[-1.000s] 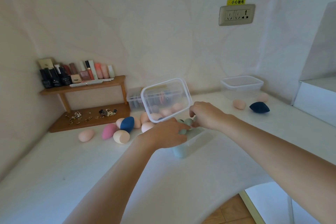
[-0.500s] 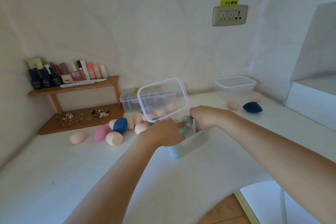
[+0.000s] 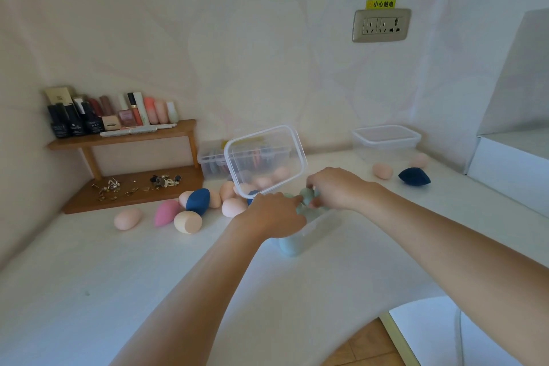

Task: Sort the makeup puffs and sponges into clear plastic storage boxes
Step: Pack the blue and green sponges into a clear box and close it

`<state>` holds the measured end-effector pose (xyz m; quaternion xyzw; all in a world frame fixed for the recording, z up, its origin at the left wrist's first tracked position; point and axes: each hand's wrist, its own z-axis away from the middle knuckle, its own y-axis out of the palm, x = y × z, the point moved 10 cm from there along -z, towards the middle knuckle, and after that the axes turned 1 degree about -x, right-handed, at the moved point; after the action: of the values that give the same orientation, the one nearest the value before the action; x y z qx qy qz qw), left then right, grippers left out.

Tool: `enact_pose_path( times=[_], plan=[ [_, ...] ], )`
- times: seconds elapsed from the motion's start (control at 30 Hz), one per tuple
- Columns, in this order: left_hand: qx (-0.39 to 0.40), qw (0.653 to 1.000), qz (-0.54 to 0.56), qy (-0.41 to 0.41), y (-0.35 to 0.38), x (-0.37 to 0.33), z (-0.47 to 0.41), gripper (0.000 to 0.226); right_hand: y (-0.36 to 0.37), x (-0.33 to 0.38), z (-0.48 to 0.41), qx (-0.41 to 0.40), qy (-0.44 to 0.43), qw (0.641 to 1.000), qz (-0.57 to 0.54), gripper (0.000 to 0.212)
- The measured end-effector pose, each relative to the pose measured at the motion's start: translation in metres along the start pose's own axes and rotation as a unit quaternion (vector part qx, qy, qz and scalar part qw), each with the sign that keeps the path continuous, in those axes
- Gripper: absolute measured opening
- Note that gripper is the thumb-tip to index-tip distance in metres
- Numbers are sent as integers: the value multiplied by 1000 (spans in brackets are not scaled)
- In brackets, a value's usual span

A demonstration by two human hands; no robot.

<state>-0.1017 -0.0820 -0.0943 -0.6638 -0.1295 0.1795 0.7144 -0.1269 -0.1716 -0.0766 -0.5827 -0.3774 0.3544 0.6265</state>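
The clear box (image 3: 322, 221) stands near the middle of the bench (image 3: 89, 291), with its long side running toward the right edge. Through its near wall 1 pale teal sponge (image 3: 290, 245) shows in the near corner of the box. Above the open top, the right hand (image 3: 337, 189) pinches a green sponge (image 3: 307, 195) with curled fingers, so its grip is closed on this sponge. The left hand (image 3: 271, 214) lies over the left end of the box, back side up. Its fingers are hidden, so I cannot tell if its grip holds anything. Just behind it a clear lid (image 3: 265, 159) stands tilted on its edge, and its low edge meets the knuckles of the left hand.

Toward the left edge lie loose sponges: a peach sponge (image 3: 127, 218), a pink sponge (image 3: 165, 212), a beige sponge (image 3: 187, 221) and a navy sponge (image 3: 197, 201), with more peach ones behind them. Behind the lid, at the back edge, is a box of flat puffs (image 3: 211, 162). In the back right corner stands a closed box (image 3: 386, 140), and near it lie 2 peach sponges and a second navy sponge (image 3: 414, 177).

In the back left corner a wooden shelf (image 3: 124, 140) carries cosmetic bottles (image 3: 89, 117), with small jewellery (image 3: 133, 184) on its low board. On the wall is a socket (image 3: 381, 25).
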Motion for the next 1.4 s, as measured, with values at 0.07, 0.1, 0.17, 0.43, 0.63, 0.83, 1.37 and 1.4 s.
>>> enact_pose_path(
  times=[0.07,0.1,0.17,0.43,0.63,0.83,1.37,1.4],
  plan=[
    [-2,1000,-2,4,-1,-2,1,48,-1,3,-4,-6,-1,999,31,31],
    [-1,1000,-2,4,-1,-2,2,48,-2,4,-7,-9,-4,999,43,30],
    [4,1000,-2,5,-1,-2,3,48,-1,7,-11,-10,-14,998,54,26],
    [8,1000,20,-6,-2,0,3,48,-4,-5,-19,54,-21,998,-38,23],
    [10,1000,20,-8,3,4,-1,45,-7,-5,-16,54,-35,994,-90,19],
    [8,999,32,-12,2,4,0,44,-12,-2,-9,-3,-62,991,-117,15],
    [15,999,35,-16,5,5,-2,30,10,13,-1,82,-50,995,-19,43],
    [13,999,38,-13,3,4,-1,31,9,13,-1,71,-49,995,-58,48]
  ],
)
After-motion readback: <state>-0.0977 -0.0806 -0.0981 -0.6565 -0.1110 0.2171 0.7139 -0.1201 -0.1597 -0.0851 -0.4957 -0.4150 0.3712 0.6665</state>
